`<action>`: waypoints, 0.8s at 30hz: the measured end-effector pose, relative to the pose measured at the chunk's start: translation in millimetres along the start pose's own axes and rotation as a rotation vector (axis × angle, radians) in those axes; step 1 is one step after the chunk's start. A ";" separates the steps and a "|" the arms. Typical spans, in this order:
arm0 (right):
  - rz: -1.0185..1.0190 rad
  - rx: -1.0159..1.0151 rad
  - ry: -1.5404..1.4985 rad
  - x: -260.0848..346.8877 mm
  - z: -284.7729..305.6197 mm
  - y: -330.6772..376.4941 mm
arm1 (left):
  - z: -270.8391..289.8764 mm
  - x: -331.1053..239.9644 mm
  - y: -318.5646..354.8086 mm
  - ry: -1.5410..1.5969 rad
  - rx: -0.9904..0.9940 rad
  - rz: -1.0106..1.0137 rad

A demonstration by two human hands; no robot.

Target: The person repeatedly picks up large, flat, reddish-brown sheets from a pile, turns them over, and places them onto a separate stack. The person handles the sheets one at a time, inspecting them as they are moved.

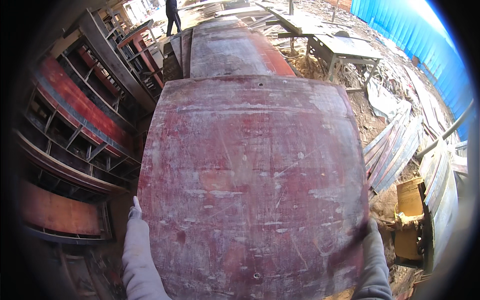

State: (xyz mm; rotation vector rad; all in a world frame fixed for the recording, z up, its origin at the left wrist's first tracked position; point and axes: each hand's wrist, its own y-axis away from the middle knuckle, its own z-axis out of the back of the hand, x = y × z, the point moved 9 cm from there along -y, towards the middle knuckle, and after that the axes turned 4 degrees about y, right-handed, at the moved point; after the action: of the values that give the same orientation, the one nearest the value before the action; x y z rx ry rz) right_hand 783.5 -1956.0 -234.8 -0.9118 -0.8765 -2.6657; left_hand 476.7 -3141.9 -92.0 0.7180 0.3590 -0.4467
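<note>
A large, worn reddish plywood panel point(250, 170) spans the middle of the head view, scuffed with whitish streaks and pierced by a few small holes. At its left edge is my left hand point(135, 209), with a light-coloured digit pointing up along the rim. Its other fingers are hidden behind the edge. My right hand point(373, 227) is at the opposite edge, partly in shadow, with its fingers out of sight. Both hands grip the panel by its sides. Past its far edge lies a stack of similar panels point(227, 52), greyish with a red right side.
Framed red panels point(85, 102) and dark racks crowd the left. A saw table point(345, 47) stands at the far right, before a blue corrugated fence point(415, 37). Leaning boards point(397, 147) and a yellowish box point(410, 200) are at right. A person point(172, 15) is far off.
</note>
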 end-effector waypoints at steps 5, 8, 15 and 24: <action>-0.014 0.002 -0.113 36.6 -9.2 25.4 | 1.8 -21.9 -11.0 0.042 -0.039 -0.119; -0.033 -0.041 -0.141 36.2 16.9 41.6 | 3.1 -33.4 6.1 0.059 -0.043 -0.191; -0.087 -0.175 -0.230 -8.4 131.7 73.1 | 2.7 -45.3 78.6 0.066 -0.051 -0.322; -0.072 -0.334 -0.368 -72.1 301.6 107.4 | -73.0 -166.4 207.9 -0.009 0.059 -0.642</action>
State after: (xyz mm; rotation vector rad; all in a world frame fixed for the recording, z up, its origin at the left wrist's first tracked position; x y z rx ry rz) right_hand 1028.5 -1865.3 -36.2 -1.5095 -0.5368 -2.8048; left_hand 429.3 -2908.2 47.2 0.6479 0.5711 -1.0694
